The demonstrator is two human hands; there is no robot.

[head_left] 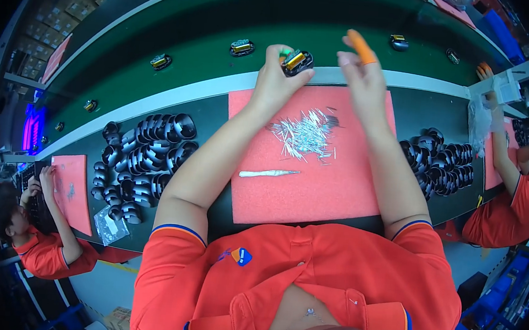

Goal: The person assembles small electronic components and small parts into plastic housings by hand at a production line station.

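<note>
Here, a worker's left hand (276, 80) is clasping a black part (301, 67) with a gold cylinder (294, 60) near the far edge of a pink mat (312, 197); rightward, the right hand (366, 79) is hovering, fingers parted, beyond scattered silver pins (307, 135).

Both forearms (222, 158) run out to the surface's (210, 122) far edge, elbows bent! Left grip (278, 78) closed in a pinch, wrist straight; right grip (366, 79) just beside it, raised, loose, thumb and index parted!
</note>
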